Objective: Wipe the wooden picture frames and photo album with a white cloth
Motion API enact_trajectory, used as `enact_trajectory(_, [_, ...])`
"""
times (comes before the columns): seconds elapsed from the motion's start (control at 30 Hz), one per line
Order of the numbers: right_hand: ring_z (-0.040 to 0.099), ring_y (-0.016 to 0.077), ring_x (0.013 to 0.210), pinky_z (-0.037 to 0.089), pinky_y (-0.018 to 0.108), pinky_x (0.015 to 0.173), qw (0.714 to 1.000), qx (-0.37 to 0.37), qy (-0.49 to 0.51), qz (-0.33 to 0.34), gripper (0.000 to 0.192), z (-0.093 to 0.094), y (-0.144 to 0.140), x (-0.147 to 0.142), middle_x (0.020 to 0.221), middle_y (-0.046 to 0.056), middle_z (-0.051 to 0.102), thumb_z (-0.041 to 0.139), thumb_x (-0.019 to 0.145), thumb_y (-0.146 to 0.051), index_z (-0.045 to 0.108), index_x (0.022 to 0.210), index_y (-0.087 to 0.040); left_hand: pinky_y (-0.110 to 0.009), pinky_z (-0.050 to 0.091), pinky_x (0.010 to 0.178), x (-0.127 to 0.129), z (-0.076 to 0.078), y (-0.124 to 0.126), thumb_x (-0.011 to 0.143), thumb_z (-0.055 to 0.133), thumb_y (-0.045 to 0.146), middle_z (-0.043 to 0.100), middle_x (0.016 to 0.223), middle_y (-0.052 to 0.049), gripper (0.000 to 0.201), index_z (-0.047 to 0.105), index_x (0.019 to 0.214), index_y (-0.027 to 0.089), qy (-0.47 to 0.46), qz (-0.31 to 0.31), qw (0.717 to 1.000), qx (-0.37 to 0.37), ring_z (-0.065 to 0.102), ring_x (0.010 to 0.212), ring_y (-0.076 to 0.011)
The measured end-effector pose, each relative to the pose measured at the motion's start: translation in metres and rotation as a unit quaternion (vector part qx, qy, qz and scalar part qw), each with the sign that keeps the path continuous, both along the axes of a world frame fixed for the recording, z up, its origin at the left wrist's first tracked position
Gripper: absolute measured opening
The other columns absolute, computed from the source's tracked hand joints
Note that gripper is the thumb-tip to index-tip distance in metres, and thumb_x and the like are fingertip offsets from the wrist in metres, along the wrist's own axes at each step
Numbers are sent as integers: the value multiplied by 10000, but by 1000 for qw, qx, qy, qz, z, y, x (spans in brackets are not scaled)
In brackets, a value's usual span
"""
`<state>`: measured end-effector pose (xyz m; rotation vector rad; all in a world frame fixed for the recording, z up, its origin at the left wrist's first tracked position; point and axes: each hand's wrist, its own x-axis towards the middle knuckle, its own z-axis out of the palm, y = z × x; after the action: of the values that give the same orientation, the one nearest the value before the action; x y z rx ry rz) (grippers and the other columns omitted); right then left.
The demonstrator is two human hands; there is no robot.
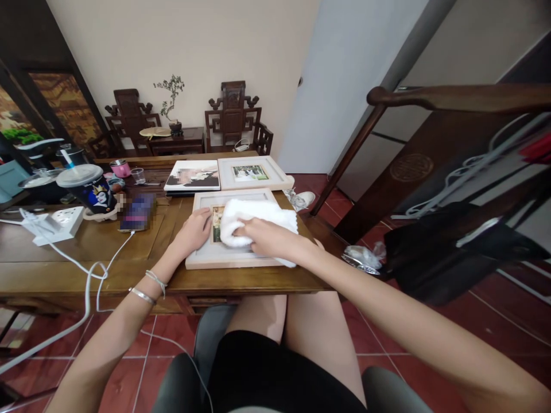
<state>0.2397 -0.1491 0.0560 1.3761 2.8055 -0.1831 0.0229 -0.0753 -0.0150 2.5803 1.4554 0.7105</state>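
A seated person leans both bare arms over a wooden table (86, 252), working on a white picture frame (228, 259) that lies flat at the table's near edge. The right hand (262, 236) reaches in from the right, forearm stretched low across the edge, palm down and fingers closed on a white towel (258, 215) bunched over the frame's glass. The left hand (193, 230) rests flat on the frame's left border, fingers spread loosely and gripping nothing, wrist bent slightly; two bracelets (148, 287) circle the forearm. Just behind the frame lie a second white frame (252, 172) and a photo album (193, 176), side by side. To the left stand a lidded cup with a straw (88, 186), a white power strip (58, 223) with its cable trailing off the table, and a phone (138, 213). Two carved dark chairs (235, 117) line the far wall.
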Motion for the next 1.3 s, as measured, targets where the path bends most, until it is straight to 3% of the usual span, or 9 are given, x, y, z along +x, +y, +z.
enact_trajectory(0.17, [459,316,1353,466,372,972,991,129,-21,-34,620,-19,59,-5,1608,170,294,438,767,141,608,1301,-125,-448,434,1114,-2,-2,3,962,420,227,600,1374,-166,365,642,1233,121,2,-7,1000,4,534,1317,-278])
enact_trajectory(0.3, [291,359,1454,388,533,1056,988,134,-77,-7,625,-26,75,-10,1596,132,337,396,774,159,635,1267,-142,-437,424,1126,-2,-1,3,954,428,232,607,1370,-149,358,649,1223,147,0,-10,1000,4,541,1311,-275])
enact_trajectory(0.43, [475,317,1337,442,414,969,995,75,-58,36,613,-20,47,-6,1445,152,542,396,722,162,705,1148,-153,-455,437,1115,-2,-1,2,946,430,222,596,1382,-144,355,649,1218,161,-7,-7,1000,-10,526,1324,-279])
enact_trajectory(0.53, [626,261,1133,445,300,881,996,-8,-26,81,497,-3,12,4,1136,128,717,440,727,114,751,989,-171,-465,434,1117,-1,-1,1,948,427,223,586,1394,-138,360,635,1235,162,-14,-4,1000,-17,516,1331,-274])
enact_trajectory(0.77, [644,236,1012,445,266,796,993,-85,-6,84,457,22,-31,7,1007,91,727,482,756,45,745,1046,-192,-467,435,1113,-1,-3,1,966,401,231,591,1385,-131,348,644,1204,161,-15,-4,1000,-23,522,1321,-261])
enact_trajectory(0.9, [563,298,1230,460,351,906,997,-9,-30,64,505,-2,-6,-10,1253,161,664,435,755,92,720,1094,-149,-475,424,1120,-2,-4,2,959,408,227,567,1413,-150,367,625,1243,146,-6,3,1000,-27,495,1350,-270])
enact_trajectory(1.0, [338,355,1433,401,511,1034,995,68,-64,26,618,-20,29,-18,1552,142,414,406,753,125,655,1246,-152,-478,414,1127,-2,-5,2,963,404,228,556,1430,-142,380,611,1273,154,-3,4,999,-31,485,1362,-268])
enact_trajectory(1.1, [200,381,1486,353,604,1068,991,101,-93,1,643,-26,61,-24,1626,91,278,415,756,128,630,1288,-161,-477,414,1127,-3,-4,2,967,398,231,550,1435,-144,398,592,1304,150,-9,4,999,-32,485,1359,-272])
enact_trajectory(1.3, [308,368,1442,394,580,1032,991,100,-90,17,631,-24,66,-29,1575,111,384,385,765,134,654,1256,-157,-485,410,1129,-3,-3,2,952,397,199,543,1441,-139,425,559,1341,140,-9,-2,999,-36,487,1350,-272])
